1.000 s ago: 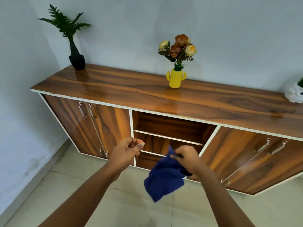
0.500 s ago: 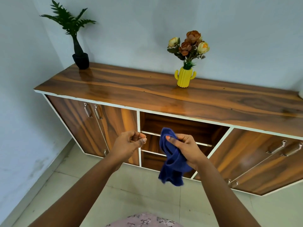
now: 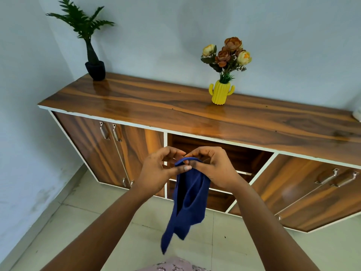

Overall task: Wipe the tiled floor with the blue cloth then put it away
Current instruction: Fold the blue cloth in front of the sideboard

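Far left, a green plant [image 3: 83, 22] in a black pot [image 3: 95, 70], up on the wooden cabinet [image 3: 175, 108]. Next, the left hand [image 3: 156, 173], fingers curled, thumb pinching the top edge of the blue cloth [image 3: 190, 200]. Right beside it, nearly touching, the right hand [image 3: 213, 169], fingers bent over the same top edge and pinching it too. Both hands clamped on the cloth, then — neither one loose.

Cloth up in the air, in front of the open shelves [image 3: 230, 159] in the middle of the cabinet, well above the tiled floor [image 3: 82, 222]. Top fold caught between the two grips; all the rest hanging straight down below the hands, twisted and bunched, its lowest corner near the bottom of the view.

Best way with this step, probably: slide the hands apart along the top edge, shake out the twist, fold neat and flat — no lumps. Keep hold of the corners so nothing drops.

Further right, flowers [image 3: 228, 53] in a yellow cactus vase [image 3: 220, 93], then two shut doors with silver handles [image 3: 336, 178].
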